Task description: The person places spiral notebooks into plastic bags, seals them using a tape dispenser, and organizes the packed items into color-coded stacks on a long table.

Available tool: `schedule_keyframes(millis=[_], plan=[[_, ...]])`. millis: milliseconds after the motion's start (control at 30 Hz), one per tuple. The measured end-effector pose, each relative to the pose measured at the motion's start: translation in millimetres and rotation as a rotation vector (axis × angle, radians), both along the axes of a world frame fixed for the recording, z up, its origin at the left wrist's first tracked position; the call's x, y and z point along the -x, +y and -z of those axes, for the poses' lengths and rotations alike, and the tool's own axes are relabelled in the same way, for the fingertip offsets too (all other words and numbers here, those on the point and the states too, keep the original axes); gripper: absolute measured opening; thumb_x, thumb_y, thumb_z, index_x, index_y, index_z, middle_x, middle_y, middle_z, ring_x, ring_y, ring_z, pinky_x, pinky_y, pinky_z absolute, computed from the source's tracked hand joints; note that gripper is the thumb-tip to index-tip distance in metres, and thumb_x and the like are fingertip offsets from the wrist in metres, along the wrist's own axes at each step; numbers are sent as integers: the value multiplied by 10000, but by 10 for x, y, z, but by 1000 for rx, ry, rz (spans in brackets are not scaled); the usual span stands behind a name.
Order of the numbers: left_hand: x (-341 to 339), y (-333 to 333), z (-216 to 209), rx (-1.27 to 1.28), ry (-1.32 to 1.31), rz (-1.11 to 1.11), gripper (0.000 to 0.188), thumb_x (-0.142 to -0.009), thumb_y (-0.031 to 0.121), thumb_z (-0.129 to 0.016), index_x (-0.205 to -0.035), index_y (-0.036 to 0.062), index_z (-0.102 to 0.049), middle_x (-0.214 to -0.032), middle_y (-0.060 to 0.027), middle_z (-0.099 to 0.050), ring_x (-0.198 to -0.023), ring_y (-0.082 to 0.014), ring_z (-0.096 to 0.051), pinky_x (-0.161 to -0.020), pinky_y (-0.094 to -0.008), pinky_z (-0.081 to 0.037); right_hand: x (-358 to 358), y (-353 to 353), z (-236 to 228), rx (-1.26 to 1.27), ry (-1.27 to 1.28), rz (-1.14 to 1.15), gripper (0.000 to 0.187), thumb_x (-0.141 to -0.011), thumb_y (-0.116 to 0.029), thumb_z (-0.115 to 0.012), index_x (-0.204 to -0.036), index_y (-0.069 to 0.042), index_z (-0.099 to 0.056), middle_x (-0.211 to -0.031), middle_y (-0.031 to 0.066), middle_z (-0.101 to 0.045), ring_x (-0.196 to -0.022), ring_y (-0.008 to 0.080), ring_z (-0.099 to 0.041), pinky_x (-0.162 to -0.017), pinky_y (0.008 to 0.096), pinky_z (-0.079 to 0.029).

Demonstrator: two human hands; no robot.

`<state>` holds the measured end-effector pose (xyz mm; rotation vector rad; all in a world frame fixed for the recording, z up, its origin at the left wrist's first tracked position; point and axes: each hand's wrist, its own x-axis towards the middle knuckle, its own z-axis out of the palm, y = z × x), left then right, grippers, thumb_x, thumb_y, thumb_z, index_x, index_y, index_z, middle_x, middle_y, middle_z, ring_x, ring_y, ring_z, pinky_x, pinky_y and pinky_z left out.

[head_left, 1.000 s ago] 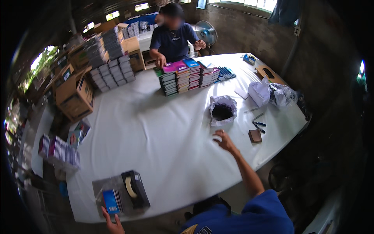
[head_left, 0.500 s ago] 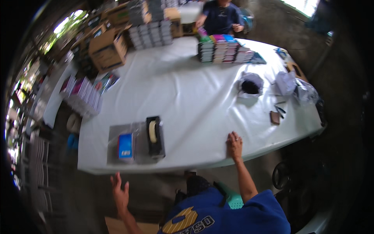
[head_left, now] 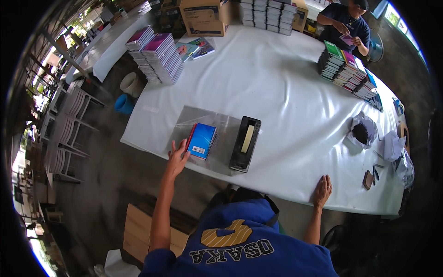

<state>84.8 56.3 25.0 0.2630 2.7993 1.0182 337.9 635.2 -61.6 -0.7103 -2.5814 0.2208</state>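
Observation:
A small blue spiral notebook (head_left: 203,137) lies on clear plastic sheets (head_left: 184,121) near the table's front edge. My left hand (head_left: 176,158) is at its lower left edge, fingers apart, thumb side close to the cover; whether it touches is hard to tell. Right of the notebook stands a black tape dispenser (head_left: 239,154) with a pale roll of tape in it. My right hand (head_left: 323,190) rests at the front edge of the table, farther right, fingers stretched out and holding nothing.
The table's white cover (head_left: 281,134) is wrinkled. Stacked notebooks (head_left: 159,57) stand back left, a cardboard box (head_left: 203,17) behind them. Back right, a person (head_left: 346,27) holds a small pinkish item behind more notebook stacks (head_left: 344,69). A plastic-lined container (head_left: 362,130) stands right.
My left hand has come up from below the table edge to the notebook. My right hand stays at the front edge. The view has swung left.

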Motion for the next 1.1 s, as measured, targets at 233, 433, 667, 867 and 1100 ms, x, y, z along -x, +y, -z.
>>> schedule_keyframes(millis=[233, 433, 667, 867, 1100], plan=[[556, 418, -94, 290, 331, 206, 602, -923, 230, -585, -1462, 104, -351, -1514, -98, -345, -1439, -426, -131, -1110, -600, -193, 71, 149, 59, 139, 136, -65, 331, -884, 30, -566, -1202, -50, -607, -1303, 159, -546, -1199, 312, -523, -984, 406, -435], [278, 1187, 135, -142, 201, 540, 731, -855, 11, -573, -1461, -74, -173, -1521, -302, -143, -1415, -470, -141, -1163, -471, -191, 839, -686, -254, 370, 338, -97, 345, -785, 146, -620, -1085, -23, -633, -1154, 138, -594, -1093, 270, -574, -919, 345, -471], [88, 1433, 480, 47, 161, 669, 871, -649, -79, -608, -1402, -182, -182, -1488, -379, -93, -1393, -513, -145, -1171, -492, -164, 1174, -2536, -607, 947, 87, -362, 867, -685, -183, -860, -1398, -26, -393, -1405, 149, -438, -1315, 293, -405, -1071, 384, -350], [114, 1554, 474, -139, 58, 697, 965, -677, -2, -703, -1425, -155, -113, -1494, -375, -78, -1397, -513, -131, -1169, -495, -164, 1269, -3185, -201, 804, 325, -393, 1237, -594, -391, -903, -1483, -17, -129, -1461, 217, -269, -1375, 327, -276, -1135, 425, -256], [274, 1498, 697, -103, 50, 605, 950, -729, 63, -712, -1440, -133, -114, -1512, -353, -82, -1420, -475, -104, -1173, -489, -130, 1451, -3340, -117, 786, 417, -158, 993, -636, -209, -884, -1408, -48, -280, -1381, 199, -417, -1246, 325, -475, -1058, 389, -390]])
